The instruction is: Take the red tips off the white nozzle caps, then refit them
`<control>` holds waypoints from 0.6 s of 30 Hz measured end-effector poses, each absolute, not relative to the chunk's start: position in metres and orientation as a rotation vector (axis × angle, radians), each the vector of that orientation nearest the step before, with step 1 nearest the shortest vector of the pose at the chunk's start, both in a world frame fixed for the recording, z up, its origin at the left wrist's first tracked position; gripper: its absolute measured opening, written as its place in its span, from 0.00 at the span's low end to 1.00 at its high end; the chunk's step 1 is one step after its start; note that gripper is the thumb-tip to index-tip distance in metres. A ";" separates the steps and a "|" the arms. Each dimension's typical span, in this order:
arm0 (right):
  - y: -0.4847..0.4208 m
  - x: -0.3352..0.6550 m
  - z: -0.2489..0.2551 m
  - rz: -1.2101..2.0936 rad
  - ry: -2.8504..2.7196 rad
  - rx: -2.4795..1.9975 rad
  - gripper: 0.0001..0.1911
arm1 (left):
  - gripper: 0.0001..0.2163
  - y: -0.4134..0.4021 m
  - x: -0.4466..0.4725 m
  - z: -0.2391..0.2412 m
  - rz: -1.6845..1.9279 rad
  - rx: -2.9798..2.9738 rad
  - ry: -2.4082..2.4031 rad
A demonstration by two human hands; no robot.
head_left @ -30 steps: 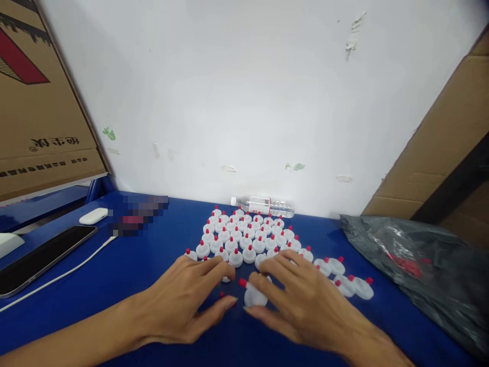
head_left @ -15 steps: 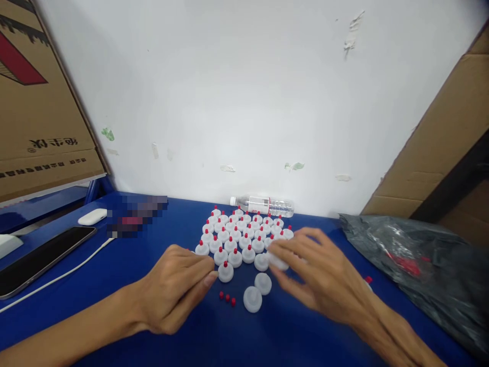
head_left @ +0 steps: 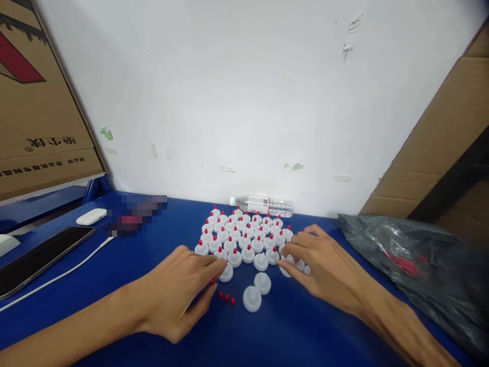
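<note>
Left hand point(head_left: 179, 290) has parted its fingers since half a second ago, showing a red cap point(head_left: 213, 281) pinched in the grip; three loose caps point(head_left: 227, 297) lie beside, then two bare lids point(head_left: 252, 299) on the tabletop point(head_left: 244, 341), still lacking caps; the right hand point(head_left: 323, 267) has shifted its fingertips rightward around more lids point(head_left: 300, 265), their hold impossible to tell

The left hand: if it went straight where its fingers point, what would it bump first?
Probably the small, round, white plastic piece just ahead of the left hand. They may already touch; one picture makes depth hard to tell.
</note>
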State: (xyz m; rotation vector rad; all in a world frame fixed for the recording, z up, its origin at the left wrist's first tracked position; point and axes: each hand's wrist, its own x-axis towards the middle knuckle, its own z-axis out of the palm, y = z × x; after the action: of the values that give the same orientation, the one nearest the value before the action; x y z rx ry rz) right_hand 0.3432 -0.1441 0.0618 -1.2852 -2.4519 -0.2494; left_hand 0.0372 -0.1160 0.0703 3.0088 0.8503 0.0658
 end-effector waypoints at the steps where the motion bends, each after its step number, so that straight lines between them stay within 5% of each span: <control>1: -0.144 0.342 0.061 -0.206 -2.474 -1.316 0.11 | 0.04 -0.116 0.037 0.070 0.053 3.010 0.861; 7: -0.144 0.341 0.062 -0.170 -2.506 -1.402 0.12 | 0.03 -0.113 0.034 0.072 0.015 3.109 0.743; 18: -0.133 0.360 0.061 -0.594 -2.389 -1.477 0.16 | 0.09 -0.110 0.030 0.067 -0.004 3.148 0.743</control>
State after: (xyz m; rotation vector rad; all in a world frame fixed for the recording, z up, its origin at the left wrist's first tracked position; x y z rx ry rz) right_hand 0.3597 -0.1327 0.0614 -1.4767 -2.3893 -0.5943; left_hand 0.0295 -0.1102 0.0666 3.1479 0.7434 -0.0045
